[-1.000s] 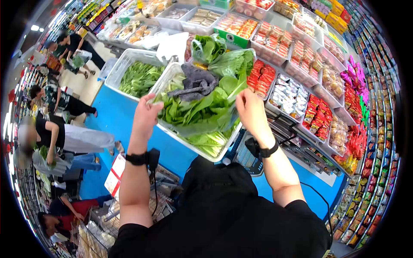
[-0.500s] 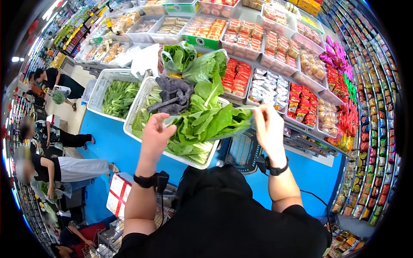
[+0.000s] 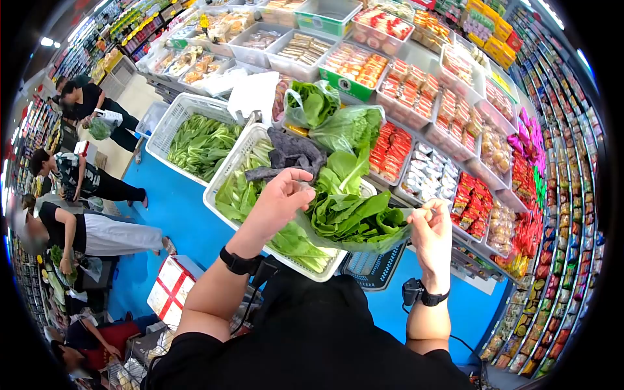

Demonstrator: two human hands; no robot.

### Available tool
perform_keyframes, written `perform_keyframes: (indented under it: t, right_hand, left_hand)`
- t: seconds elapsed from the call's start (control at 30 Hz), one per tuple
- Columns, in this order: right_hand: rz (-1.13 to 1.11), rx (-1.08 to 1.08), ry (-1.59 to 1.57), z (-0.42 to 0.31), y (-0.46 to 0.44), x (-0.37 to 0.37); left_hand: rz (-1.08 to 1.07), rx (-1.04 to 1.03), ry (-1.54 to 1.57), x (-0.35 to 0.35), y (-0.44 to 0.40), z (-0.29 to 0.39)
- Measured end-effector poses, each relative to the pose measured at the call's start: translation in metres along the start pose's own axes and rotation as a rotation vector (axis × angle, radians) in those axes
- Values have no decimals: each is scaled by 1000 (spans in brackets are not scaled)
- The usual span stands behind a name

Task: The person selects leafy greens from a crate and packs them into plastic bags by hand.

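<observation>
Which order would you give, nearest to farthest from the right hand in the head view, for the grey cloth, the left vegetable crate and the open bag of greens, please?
From the right hand:
1. Open bag of greens: just left, reaching the hand.
2. Grey cloth: farther left.
3. Left vegetable crate: leftmost, beyond the cloth.

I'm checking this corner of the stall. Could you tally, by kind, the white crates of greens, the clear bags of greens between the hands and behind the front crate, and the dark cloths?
White crates of greens: 2
Clear bags of greens: 3
Dark cloth: 1
Total: 6
</observation>
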State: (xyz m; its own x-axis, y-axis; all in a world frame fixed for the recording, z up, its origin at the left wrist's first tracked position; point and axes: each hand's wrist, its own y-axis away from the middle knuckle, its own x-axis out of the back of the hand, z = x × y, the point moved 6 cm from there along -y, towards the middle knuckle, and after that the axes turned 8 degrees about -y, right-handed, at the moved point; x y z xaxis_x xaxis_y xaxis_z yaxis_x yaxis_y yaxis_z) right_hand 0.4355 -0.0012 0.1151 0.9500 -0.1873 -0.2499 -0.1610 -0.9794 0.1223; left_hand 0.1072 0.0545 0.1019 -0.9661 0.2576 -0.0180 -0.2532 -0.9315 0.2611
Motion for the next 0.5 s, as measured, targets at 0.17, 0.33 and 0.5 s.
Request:
perform_keyframes:
  t: [0.17,0.33,0.5]
  right_hand:
    - [27,-4,16,1,-38,-61]
    - [69,67,209,-12,-92,-153]
    - [119,54,229,-17,-128,-187]
  left_hand:
    - [-29,56,192,73,-25,-7]
    - [-45,32,233,163,-41,-3]
    - [-130,20,314,224,-65,-11]
